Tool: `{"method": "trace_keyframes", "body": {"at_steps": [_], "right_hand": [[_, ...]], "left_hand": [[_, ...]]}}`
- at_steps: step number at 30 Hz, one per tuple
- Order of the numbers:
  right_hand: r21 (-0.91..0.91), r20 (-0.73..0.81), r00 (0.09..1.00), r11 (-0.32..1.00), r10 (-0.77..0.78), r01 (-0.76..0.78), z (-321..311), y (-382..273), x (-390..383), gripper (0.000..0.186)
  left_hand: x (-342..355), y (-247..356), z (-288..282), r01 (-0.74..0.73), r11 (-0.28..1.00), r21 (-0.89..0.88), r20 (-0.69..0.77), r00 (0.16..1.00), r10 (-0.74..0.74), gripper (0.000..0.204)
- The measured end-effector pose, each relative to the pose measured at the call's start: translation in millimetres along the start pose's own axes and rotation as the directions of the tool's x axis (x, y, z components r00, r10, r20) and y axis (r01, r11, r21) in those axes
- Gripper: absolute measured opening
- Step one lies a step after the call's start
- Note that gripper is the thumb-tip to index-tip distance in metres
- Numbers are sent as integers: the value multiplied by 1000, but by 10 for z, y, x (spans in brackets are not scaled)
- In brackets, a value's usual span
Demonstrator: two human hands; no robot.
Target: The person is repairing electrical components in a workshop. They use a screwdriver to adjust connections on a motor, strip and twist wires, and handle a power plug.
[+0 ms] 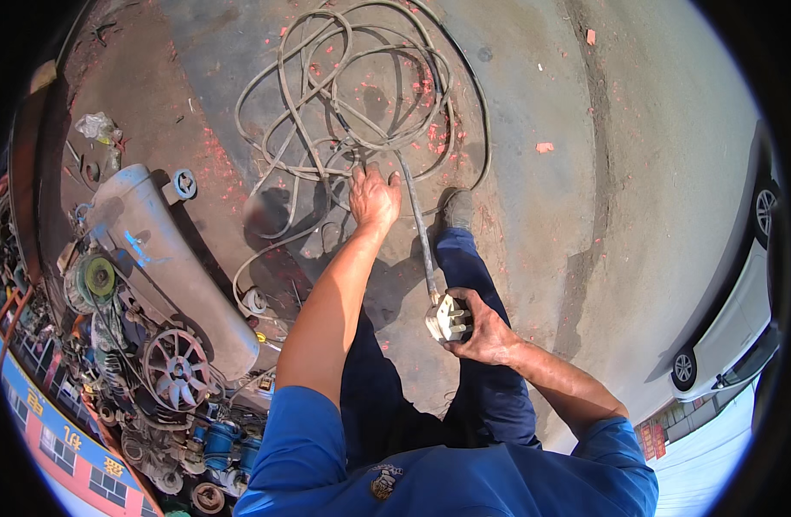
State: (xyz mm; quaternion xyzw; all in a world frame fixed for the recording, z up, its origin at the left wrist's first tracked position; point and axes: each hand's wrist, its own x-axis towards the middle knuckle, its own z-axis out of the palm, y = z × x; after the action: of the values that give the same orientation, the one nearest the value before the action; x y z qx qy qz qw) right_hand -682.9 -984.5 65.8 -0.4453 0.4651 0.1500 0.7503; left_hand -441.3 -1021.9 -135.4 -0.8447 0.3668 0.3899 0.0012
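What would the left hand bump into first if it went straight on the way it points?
Probably the cable, whose loops lie just ahead of the left hand; from above, I can't tell whether they already touch.

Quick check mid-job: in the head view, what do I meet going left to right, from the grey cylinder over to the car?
Grey cylinder, left hand, white plug, right hand, white car.
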Motion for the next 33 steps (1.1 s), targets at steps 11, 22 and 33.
{"method": "trace_keyframes", "body": {"at_steps": [11, 22, 33], "right_hand": [[13, 178, 972, 988, -153, 153, 186, 302, -364, 83], [-286, -22, 970, 928, 244, -240, -410, 210, -1409, 81], [-277, -588, 487, 405, 646, -871, -1543, 1132, -4708, 81]], "left_hand": [[1043, 249, 661, -339, 911, 236, 183, 936, 301, 88], [705, -426, -1332, -113, 920, -375, -77, 993, 90, 56], [-1800, 304, -4026, -93, 252, -963, -181, 918, -353, 38]]}}
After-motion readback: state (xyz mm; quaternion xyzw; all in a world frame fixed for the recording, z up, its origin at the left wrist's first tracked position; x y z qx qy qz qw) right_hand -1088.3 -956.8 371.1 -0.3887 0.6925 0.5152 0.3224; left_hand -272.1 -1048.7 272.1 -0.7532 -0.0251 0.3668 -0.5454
